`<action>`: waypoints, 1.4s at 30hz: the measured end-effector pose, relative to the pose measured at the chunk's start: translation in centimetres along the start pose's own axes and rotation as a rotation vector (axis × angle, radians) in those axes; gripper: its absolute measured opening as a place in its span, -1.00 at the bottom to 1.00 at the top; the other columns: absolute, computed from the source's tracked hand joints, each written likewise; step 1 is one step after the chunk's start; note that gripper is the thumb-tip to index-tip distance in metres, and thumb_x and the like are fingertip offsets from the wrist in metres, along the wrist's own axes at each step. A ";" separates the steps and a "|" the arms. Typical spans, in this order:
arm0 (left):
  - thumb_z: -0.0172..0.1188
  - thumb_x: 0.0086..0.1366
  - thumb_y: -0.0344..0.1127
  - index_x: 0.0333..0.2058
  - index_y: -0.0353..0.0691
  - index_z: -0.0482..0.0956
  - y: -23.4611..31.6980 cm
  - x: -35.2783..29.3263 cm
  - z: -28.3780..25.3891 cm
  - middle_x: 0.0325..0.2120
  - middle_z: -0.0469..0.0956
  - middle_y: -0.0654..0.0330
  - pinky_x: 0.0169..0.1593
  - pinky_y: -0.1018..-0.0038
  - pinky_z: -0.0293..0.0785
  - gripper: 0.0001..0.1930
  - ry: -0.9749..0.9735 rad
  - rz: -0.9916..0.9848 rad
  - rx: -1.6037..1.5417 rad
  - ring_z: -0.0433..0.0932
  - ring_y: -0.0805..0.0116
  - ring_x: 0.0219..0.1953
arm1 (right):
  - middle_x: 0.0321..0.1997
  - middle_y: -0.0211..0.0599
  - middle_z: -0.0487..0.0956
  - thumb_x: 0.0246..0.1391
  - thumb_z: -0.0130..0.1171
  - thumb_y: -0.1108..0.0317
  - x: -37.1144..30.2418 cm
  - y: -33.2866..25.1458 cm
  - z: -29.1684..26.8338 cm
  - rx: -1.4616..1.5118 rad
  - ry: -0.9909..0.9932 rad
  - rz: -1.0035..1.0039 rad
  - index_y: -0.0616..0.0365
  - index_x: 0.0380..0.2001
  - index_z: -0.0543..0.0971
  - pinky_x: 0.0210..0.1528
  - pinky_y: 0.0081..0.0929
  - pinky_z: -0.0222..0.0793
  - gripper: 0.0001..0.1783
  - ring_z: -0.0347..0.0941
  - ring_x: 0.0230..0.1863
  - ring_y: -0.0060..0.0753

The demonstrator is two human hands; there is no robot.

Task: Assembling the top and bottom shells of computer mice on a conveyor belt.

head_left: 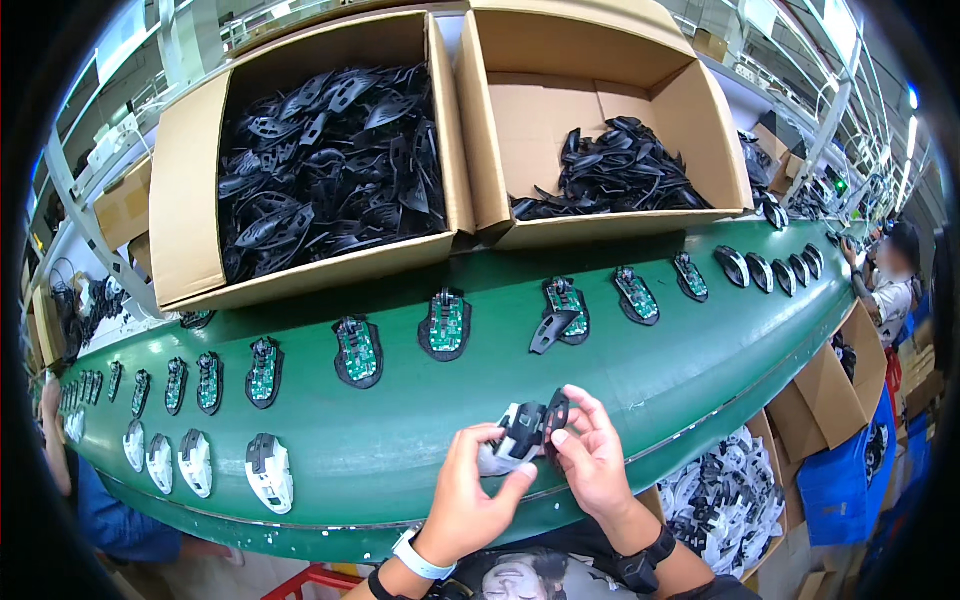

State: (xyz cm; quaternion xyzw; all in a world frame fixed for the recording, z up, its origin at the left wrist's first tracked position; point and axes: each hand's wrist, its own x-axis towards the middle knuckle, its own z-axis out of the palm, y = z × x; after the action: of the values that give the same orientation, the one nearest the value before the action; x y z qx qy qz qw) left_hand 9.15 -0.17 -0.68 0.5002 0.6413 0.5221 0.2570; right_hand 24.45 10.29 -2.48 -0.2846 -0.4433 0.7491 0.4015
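Observation:
Near the front edge of the green bench, my left hand [475,490] is closed round a white-and-black computer mouse shell [522,432]. My right hand [592,452] pinches a thin black plastic side piece [556,418] by the shell's right side. Whether the two parts touch is hard to make out. Ahead, a mouse base with a green circuit board [572,300] lies with a loose black side piece [551,331] leaning on it. More such bases, like this one [445,324], are spaced in a row along the bench.
Two cardboard boxes of black plastic pieces, one fuller [330,160] and one lower [630,170], stand behind the bench [400,420]. White mouse shells [270,472] lie at left, black ones [732,266] at right. A box of white shells [725,495] sits below right. People work at both ends.

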 end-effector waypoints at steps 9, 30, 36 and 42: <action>0.23 0.40 -0.35 0.37 -0.18 0.14 1.2 -1.5 0.2 0.10 0.48 0.06 0.16 0.32 0.50 -0.35 -0.115 -0.407 -1.252 0.52 0.30 0.13 | -0.12 -0.15 0.61 0.05 0.38 0.67 -1.6 -3.0 1.0 0.123 -0.142 0.004 0.36 0.00 0.54 0.06 -0.44 0.53 -0.57 0.58 -0.07 -0.42; 0.44 0.16 -0.59 0.24 -0.19 0.21 4.0 -2.0 2.3 -0.08 0.37 0.23 -0.03 0.52 0.50 -0.25 0.305 -0.197 -0.703 0.49 0.49 -0.13 | -0.39 -0.31 0.43 -0.21 0.36 0.64 -3.8 -7.7 4.4 -1.275 -0.284 -0.595 0.16 -0.01 0.69 -0.49 -0.48 0.41 -0.44 0.45 -0.47 -0.37; 0.32 0.33 -0.47 0.20 -0.17 0.22 4.2 -1.8 2.0 -0.16 0.42 0.26 -0.06 0.55 0.46 -0.43 0.353 -0.296 -0.650 0.45 0.53 -0.17 | -0.27 -0.19 0.40 -0.12 0.30 0.64 -3.2 -9.3 5.5 -1.353 -0.479 -0.394 0.30 0.00 0.62 -0.32 -0.35 0.45 -0.50 0.45 -0.32 -0.22; 0.26 0.33 -0.44 0.15 -0.16 0.23 2.4 -2.2 1.3 -0.10 0.36 0.20 0.00 0.45 0.46 -0.51 0.436 -0.250 -0.827 0.45 0.46 -0.18 | -0.11 -0.11 0.39 -0.01 0.34 0.50 -2.0 -9.4 6.0 -1.093 -0.701 -0.253 0.34 0.08 0.54 -0.12 -0.27 0.45 -0.48 0.45 -0.12 -0.15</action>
State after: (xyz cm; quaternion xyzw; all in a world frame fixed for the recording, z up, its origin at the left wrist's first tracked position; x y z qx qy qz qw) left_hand 11.97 -1.74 0.69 0.1541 0.4742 0.7910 0.3545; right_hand 24.06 8.62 8.74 -0.1326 -0.8941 0.4118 0.1160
